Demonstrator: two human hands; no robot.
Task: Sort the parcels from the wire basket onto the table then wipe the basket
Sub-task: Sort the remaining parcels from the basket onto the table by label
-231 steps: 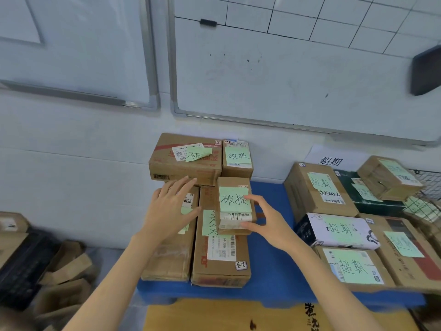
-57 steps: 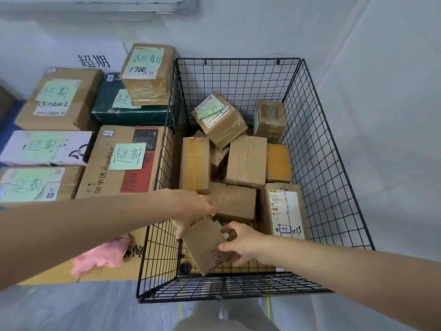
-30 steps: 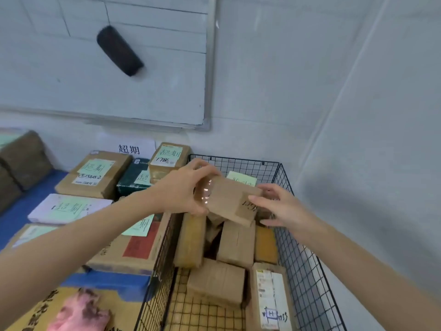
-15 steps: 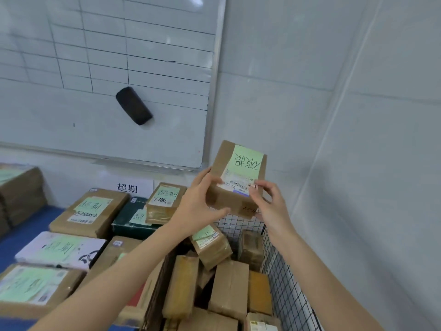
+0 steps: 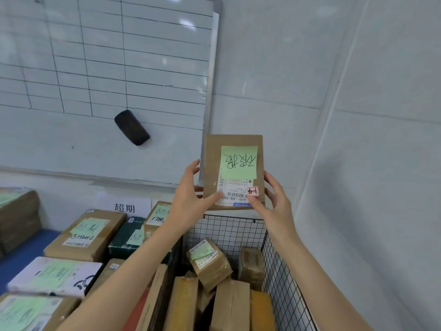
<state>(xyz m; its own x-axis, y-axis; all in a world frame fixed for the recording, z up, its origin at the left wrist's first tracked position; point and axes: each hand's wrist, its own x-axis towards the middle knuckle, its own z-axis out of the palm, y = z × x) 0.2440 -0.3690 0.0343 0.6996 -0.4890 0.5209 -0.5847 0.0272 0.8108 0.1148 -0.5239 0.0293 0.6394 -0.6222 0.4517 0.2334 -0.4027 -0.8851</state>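
Observation:
A small brown cardboard parcel (image 5: 212, 163) is held up in front of the wall, above the black wire basket (image 5: 229, 231). A green handwritten note and a white shipping label face me, upside down. My left hand (image 5: 188, 199) grips its lower left edge, thumb on the label. My right hand (image 5: 272, 201) grips its lower right edge, thumb near a small red sticker. Several brown parcels (image 5: 210, 266) lie piled inside the basket.
Left of the basket, a blue table (image 5: 21, 256) carries sorted boxes with green notes (image 5: 86, 234). A white paper sign (image 5: 125, 206) is on the wall behind them. A whiteboard with a black eraser (image 5: 132, 130) hangs above. A plain wall closes in on the right.
The parcel came out of the basket and rose to face height. In the last half second it turned square to me, label facing front, still in both hands.

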